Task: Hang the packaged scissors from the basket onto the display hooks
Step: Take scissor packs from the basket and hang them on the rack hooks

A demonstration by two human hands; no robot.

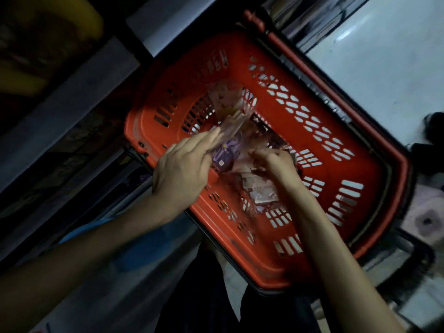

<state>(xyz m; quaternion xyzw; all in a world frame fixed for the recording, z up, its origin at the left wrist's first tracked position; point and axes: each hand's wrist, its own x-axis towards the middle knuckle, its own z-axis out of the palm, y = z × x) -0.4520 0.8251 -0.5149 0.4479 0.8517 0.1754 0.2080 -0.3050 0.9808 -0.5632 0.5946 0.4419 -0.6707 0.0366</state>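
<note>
Separating one pack from the pile is judged to be the step in hand. The packaged scissors [225, 150], purple-handled in a clear sleeve, are raised inside the red basket [165, 92], just above the other packs [262, 191]. The left hand [185, 167] is laid along the pack, fingers straight. The right hand [280, 162] is curled round its lower end, though blur leaves the exact grip uncertain. The pack is best lifted alone, with its hang hole kept free. No display hooks are seen.
</note>
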